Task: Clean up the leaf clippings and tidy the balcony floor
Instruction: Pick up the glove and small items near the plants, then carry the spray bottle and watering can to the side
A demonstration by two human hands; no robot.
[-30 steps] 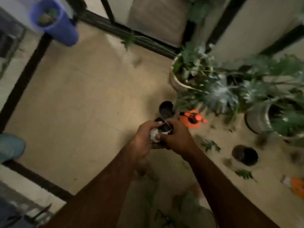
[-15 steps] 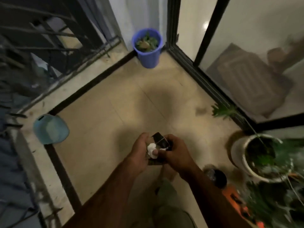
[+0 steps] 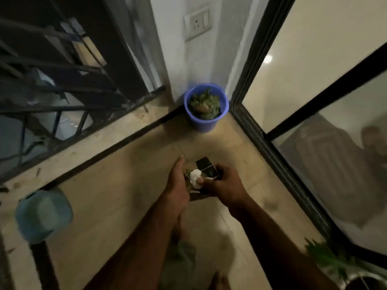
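Centre frame: left hand (image 3: 178,185) and right hand (image 3: 225,185) both clutch one bundle (image 3: 206,169) (black pieces, make unclear); right thumb pins its white wad (image 3: 194,177). Leaf clippings (image 3: 206,102) fill blue bucket (image 3: 203,124), upper centre, floor corner

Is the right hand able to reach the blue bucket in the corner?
Likely yes, after a step closer. Only bare floor lies between the right hand and the blue bucket; nothing blocks the way. But that hand and the left hand are both gripping a dark bundle, so it is not free.
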